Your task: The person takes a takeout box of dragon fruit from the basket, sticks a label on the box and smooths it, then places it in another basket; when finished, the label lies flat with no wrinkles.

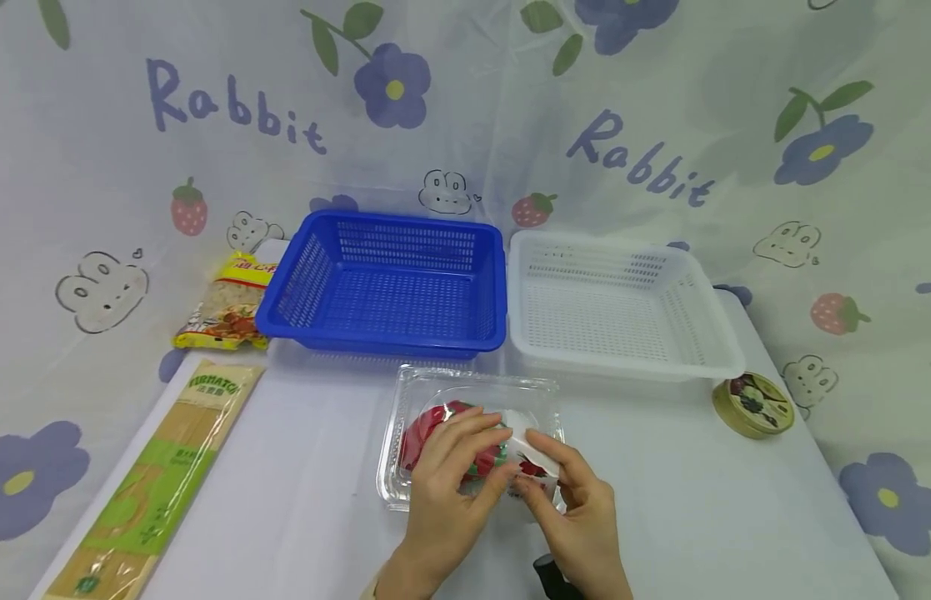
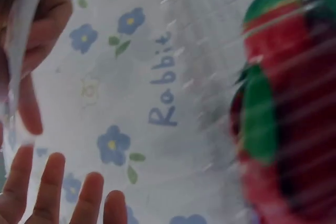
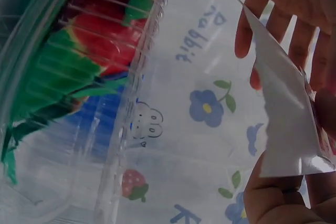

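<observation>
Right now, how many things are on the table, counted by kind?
Baskets: 2, blue basket and white basket
Clear plastic boxes: 1, clear box under both hands
Food packets: 2, noodle packet and long flat packet
Round tins: 1, round tin
Total: 6

Soft, even light is filling the head view, and the bench (image 1: 300, 500) is showing only faint shadows under the blue basket (image 1: 390, 283) and white basket (image 1: 623, 308). Straight lines are bowing slightly toward the edges. Both wrist views are looking dimmer and blurred, with the clear plastic box (image 3: 131, 103) catching streaky glare on its ribs.
</observation>
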Motion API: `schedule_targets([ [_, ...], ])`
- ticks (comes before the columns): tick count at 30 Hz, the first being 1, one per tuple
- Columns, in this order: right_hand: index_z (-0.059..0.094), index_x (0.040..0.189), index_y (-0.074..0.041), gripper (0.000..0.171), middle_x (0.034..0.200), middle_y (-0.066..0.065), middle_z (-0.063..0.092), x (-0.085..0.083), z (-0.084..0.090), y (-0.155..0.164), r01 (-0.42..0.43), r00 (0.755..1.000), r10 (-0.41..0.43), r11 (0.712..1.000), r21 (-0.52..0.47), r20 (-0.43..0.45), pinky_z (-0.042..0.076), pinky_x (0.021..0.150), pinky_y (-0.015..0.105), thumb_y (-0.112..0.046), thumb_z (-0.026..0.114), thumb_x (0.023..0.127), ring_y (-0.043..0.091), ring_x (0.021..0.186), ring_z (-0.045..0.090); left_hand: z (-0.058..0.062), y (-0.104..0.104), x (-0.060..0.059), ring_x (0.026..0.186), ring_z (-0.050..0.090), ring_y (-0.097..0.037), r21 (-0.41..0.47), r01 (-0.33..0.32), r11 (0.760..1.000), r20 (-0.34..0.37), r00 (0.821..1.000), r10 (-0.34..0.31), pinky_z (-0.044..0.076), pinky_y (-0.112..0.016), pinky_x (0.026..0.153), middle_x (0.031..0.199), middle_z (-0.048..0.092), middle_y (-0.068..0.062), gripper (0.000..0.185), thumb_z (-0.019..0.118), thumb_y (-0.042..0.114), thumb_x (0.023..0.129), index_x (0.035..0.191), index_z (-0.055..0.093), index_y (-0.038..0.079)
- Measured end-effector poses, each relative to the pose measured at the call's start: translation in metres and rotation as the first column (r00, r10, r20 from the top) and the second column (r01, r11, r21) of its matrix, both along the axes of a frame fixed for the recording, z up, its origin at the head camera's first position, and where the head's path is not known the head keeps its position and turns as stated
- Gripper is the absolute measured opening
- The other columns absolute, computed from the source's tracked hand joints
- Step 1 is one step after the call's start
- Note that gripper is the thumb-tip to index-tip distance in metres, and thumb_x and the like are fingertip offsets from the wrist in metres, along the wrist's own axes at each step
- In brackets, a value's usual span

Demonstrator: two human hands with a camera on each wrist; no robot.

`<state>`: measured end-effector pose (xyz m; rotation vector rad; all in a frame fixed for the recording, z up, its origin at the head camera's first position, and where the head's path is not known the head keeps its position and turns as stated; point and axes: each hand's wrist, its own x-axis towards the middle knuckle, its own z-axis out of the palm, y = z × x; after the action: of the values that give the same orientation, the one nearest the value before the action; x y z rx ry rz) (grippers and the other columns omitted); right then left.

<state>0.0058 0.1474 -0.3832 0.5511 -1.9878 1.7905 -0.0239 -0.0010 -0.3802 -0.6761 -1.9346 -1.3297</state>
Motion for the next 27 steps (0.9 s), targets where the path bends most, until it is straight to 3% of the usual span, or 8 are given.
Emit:
schedule_targets([
  [7,0.054,0.125,0.011,0.053,0.125,-0.003,0.067,0.004,-0.003,-0.008,-0.019,1.000,0.020,0.998,-0.053,0.010,0.053,0.069,0.012,0.028,0.060,0.075,0.001,0.099,0.066,-0.013,0.010,-0.005,0.113,0.062,-0.028,0.079,-0.042,0.996,-0.126,0.991,0.051,0.048,-0.030,0.102,0.107,0.069,-0.014,0.020,0.068,0.028,0.090,0.093,0.073,0.009],
  [13,0.054,0.126,0.010,0.053,0.117,-0.004,0.070,0.004,-0.006,-0.011,0.013,0.999,-0.011,0.997,-0.080,0.031,0.053,0.074,0.012,0.026,0.060,0.076,0.001,0.098,0.065,-0.017,0.013,-0.004,0.114,0.062,-0.028,0.142,0.004,0.990,-0.136,0.991,0.016,0.048,-0.030,0.102,0.105,0.069,-0.016,0.017,0.070,0.023,0.089,0.084,0.072,0.008],
  [17,0.054,0.128,0.008,0.056,0.113,-0.005,0.071,0.002,-0.008,-0.009,0.024,0.997,-0.019,0.997,-0.067,0.071,0.054,0.079,0.015,0.025,0.062,0.075,0.003,0.099,0.065,-0.016,0.011,-0.001,0.112,0.063,-0.028,0.174,0.073,0.982,-0.127,0.991,-0.051,0.048,-0.030,0.102,0.102,0.069,-0.017,0.016,0.070,0.020,0.089,0.083,0.070,0.006],
  [20,0.051,0.131,0.007,0.059,0.115,-0.005,0.070,0.001,-0.009,-0.004,-0.015,0.993,0.024,0.997,-0.078,0.113,0.054,0.080,0.016,0.022,0.065,0.076,0.004,0.103,0.064,-0.014,0.007,0.002,0.107,0.065,-0.028,0.185,0.147,0.972,-0.123,0.984,-0.126,0.050,-0.030,0.098,0.096,0.070,-0.016,0.012,0.070,0.015,0.088,0.083,0.067,0.005],
  [23,0.045,0.137,0.006,0.051,0.118,-0.004,0.069,0.002,-0.011,0.004,-0.105,0.982,0.123,0.986,-0.132,0.140,0.055,0.078,0.018,0.006,0.061,0.089,0.005,0.101,0.064,-0.011,0.003,0.005,0.100,0.066,-0.028,0.199,0.232,0.952,-0.114,0.970,-0.213,0.053,-0.032,0.092,0.089,0.071,-0.014,0.006,0.069,0.007,0.086,0.084,0.065,0.003],
  [27,0.041,0.141,0.005,0.044,0.126,-0.002,0.065,0.001,-0.011,0.013,-0.136,0.978,0.157,0.978,-0.157,0.136,0.054,0.083,0.019,-0.021,0.037,0.106,0.006,0.106,0.062,-0.010,-0.001,0.009,0.095,0.066,-0.025,0.231,0.291,0.928,-0.074,0.957,-0.282,0.054,-0.031,0.086,0.086,0.068,-0.014,0.013,0.068,-0.006,0.077,0.088,0.065,0.001],
])
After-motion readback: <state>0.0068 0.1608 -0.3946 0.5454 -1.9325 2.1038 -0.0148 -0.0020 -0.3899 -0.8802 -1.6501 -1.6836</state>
